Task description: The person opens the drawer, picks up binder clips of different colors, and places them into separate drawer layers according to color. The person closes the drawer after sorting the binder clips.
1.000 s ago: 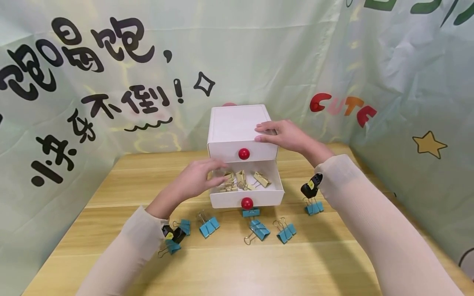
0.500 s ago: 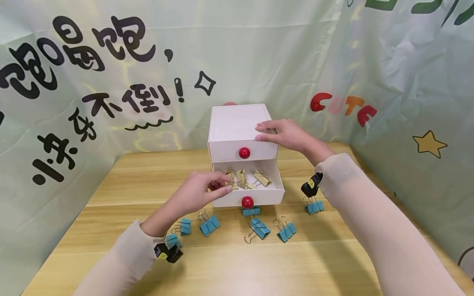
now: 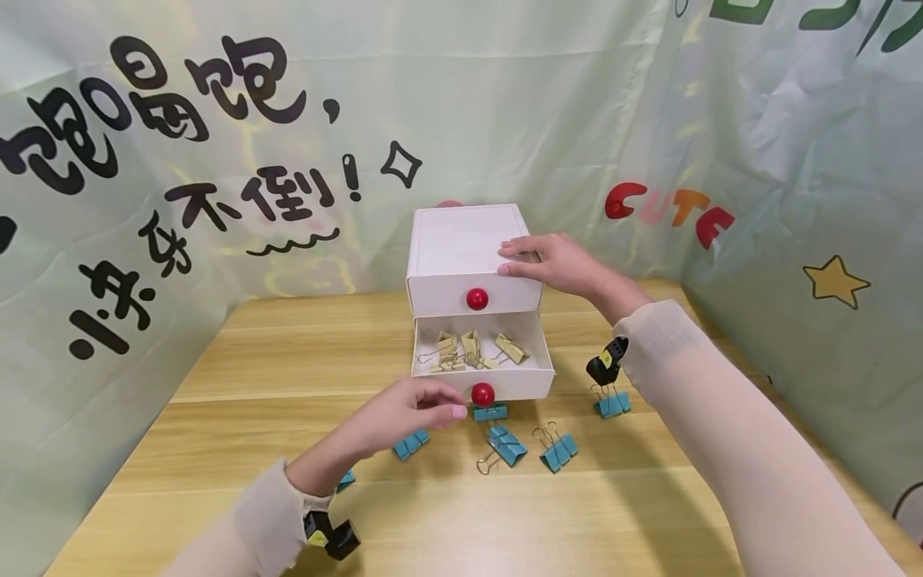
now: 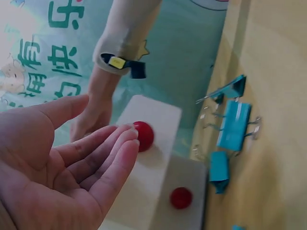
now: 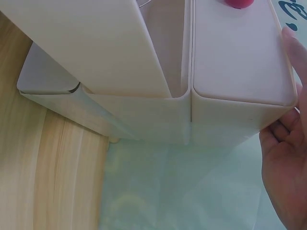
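Note:
A white drawer box (image 3: 469, 240) stands on the table, with its middle drawer (image 3: 515, 385) pulled out. Inside that drawer lie several gold binder clips (image 3: 470, 348). My left hand (image 3: 407, 413) hovers before the drawer's lower left corner, fingers loosely bent and nothing in them. In the left wrist view its palm faces the camera and its fingertips overlap the red knob (image 4: 145, 136). My right hand (image 3: 558, 260) rests on the box's top at the right front edge, fingers on the top. The right wrist view shows its thumb (image 5: 290, 38) along the edge of the top drawer front.
Several blue binder clips lie on the wooden table (image 3: 288, 344): one (image 3: 506, 445) before the drawer, one (image 3: 558, 453) to its right, and one (image 3: 612, 403) by the right wrist. Another (image 3: 411, 443) is partly behind my left hand. A printed cloth (image 3: 541, 96) hangs behind.
My left hand has drawn back from the drawer's left side, down and toward me, uncovering the gold binder clips there. My right hand keeps its place on the box.

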`<state>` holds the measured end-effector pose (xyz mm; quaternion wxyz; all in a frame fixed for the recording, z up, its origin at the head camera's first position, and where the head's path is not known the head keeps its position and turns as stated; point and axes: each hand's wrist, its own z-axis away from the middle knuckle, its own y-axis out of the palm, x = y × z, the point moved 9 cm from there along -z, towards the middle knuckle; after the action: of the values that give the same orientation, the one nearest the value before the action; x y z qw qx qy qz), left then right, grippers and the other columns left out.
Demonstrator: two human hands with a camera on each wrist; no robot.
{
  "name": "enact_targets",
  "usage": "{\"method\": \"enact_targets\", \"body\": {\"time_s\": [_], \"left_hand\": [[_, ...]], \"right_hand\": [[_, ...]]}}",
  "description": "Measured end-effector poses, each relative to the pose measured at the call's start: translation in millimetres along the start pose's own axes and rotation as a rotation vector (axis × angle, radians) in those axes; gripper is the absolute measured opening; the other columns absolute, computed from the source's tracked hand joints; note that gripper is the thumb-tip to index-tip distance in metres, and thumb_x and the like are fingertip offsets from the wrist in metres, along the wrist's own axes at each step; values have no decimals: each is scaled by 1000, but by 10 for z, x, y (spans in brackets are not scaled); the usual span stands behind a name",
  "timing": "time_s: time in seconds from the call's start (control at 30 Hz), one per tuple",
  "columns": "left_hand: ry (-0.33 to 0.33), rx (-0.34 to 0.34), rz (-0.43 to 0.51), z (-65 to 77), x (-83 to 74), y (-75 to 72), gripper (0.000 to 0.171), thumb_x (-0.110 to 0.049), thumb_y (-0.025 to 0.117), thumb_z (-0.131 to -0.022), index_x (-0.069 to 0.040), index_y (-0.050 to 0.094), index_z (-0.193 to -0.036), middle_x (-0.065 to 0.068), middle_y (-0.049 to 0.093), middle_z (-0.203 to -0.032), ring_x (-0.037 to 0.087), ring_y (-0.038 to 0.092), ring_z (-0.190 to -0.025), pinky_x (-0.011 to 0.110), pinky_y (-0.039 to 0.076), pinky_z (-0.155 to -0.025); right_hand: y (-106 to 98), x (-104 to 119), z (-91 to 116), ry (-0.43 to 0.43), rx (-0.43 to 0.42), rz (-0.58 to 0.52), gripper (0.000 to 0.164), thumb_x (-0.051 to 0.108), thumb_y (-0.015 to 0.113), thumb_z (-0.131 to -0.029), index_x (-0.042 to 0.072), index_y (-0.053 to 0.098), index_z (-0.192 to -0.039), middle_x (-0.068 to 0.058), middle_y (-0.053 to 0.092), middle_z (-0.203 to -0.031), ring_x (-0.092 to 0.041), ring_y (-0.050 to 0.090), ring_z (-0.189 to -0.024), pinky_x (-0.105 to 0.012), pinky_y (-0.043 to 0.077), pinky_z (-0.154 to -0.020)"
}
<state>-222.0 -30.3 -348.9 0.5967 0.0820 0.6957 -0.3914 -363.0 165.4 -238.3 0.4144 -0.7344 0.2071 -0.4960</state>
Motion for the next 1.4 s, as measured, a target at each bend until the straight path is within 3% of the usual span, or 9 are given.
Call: {"method": "enact_targets", "body": {"time_s": [0.3,0.63,0.77,0.9,1.17,1.4], "left_hand": [[-73,65,294,-74,275,256,46,-28,62,-97,5,58,-128,19,65,-116,41,61,-107,35,53,-89],[-109,65,593,-259,439,423,53,-29,56,-100,13,49,-132,23,63,-121,32,64,-107,39,50,-94],[-135,56,758,-295,452,503,53,-31,57,-100,11,49,-131,26,62,-121,38,61,-112,39,50,-95],[-160,3,896,-299,467,555,50,-31,57,-99,9,51,-129,25,64,-118,41,59,-115,39,49,-95],[-177,-111,1020,-294,480,591,50,-28,59,-98,7,48,-132,22,65,-114,31,64,-107,37,48,-96],[-167,-158,1039,-347,488,573,50,-28,60,-98,8,48,-131,21,66,-113,31,65,-107,36,49,-96]], "right_hand": [[-5,-24,-11,10,8,15,60,53,70,-86,18,63,-133,-1,53,-143,-26,42,-135,-49,39,-105],[-58,-18,-27,-9,-3,19,60,53,70,-86,17,63,-133,0,53,-142,-25,42,-134,-48,38,-106],[-57,-45,-20,-1,2,15,58,52,70,-86,18,64,-132,0,54,-142,-25,43,-134,-48,38,-106],[-48,-22,-13,-20,1,17,57,50,71,-87,16,64,-132,-2,54,-141,-26,44,-134,-47,38,-106],[-38,1,-9,-20,4,20,57,49,70,-87,16,64,-133,-2,54,-142,-26,43,-134,-48,38,-106],[-31,-8,-21,-17,1,12,57,50,71,-87,16,64,-133,-2,54,-142,-25,43,-134,-47,38,-106]]}}
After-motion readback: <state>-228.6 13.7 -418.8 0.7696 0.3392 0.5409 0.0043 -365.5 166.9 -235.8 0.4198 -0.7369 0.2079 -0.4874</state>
